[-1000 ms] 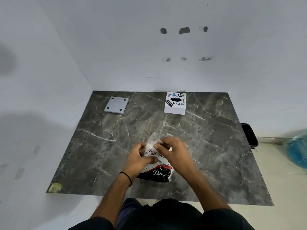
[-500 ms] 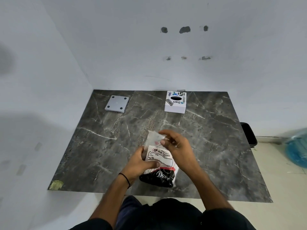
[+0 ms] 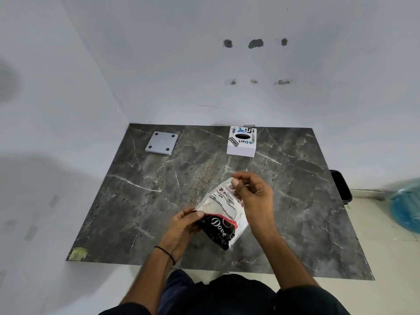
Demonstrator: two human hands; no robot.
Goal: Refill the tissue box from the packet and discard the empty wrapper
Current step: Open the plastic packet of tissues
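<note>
A tissue packet [image 3: 221, 212] with clear plastic, white tissues and a black band sits tilted over the middle of the dark marble table [image 3: 141, 201]. My left hand [image 3: 181, 228] grips its lower left side. My right hand [image 3: 252, 196] pinches the plastic at its upper end. The white tissue box [image 3: 241, 143], covered in stickers with a dark oval slot on top, stands upright at the table's far edge, well apart from both hands.
A flat grey square plate [image 3: 161, 143] with dark corner pads lies at the far left of the table. A black bin [image 3: 341, 186] stands on the floor by the table's right edge. Something blue and blurred [image 3: 406, 208] is at far right. White walls close the left and back.
The packet has turned so its top points up and to the right. My right hand rose to the upper end, and my left hand slid down to the lower side.
</note>
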